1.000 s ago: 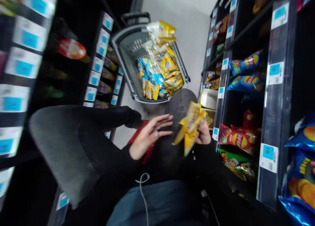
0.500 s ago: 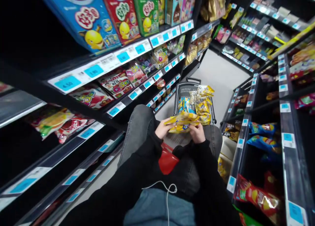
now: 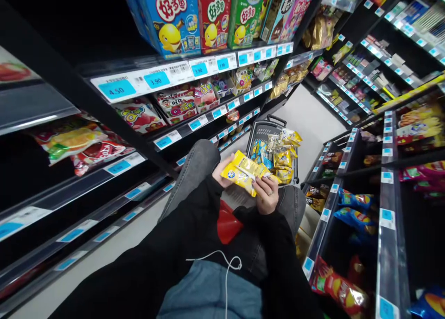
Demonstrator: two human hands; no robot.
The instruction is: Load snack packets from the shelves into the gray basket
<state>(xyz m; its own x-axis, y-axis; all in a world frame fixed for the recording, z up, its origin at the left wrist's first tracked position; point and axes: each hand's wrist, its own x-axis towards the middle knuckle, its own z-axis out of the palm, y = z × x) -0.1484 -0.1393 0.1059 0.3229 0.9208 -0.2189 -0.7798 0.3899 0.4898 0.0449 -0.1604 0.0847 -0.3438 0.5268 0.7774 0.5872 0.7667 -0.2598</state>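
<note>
Above my knees, my left hand [image 3: 222, 171] grips the left end of a yellow snack bag [image 3: 242, 169], its thumb hidden behind the packet. My right hand [image 3: 266, 194] bends its fingers over the right side of the yellow packets; a ring shows on one finger. More than one packet may be between the hands, as the layers overlap. Just beyond stands a dark basket [image 3: 253, 129] holding several yellow bags [image 3: 282, 158] and blue bags [image 3: 259, 151].
Shelves with price tags [image 3: 116, 88] run along my left, with snack boxes [image 3: 213, 17] and candy bags [image 3: 177, 103]. On my right, a shelf holds blue chip bags [image 3: 355, 217] and red chip bags [image 3: 342, 286]. Pale floor [image 3: 313, 115] lies beyond the basket. A red object [image 3: 227, 224] is between my legs.
The yellow packets have been turned and tilted, so a broader printed face shows. My right hand has moved down and left, its fingers now over the front. The view has shifted slightly.
</note>
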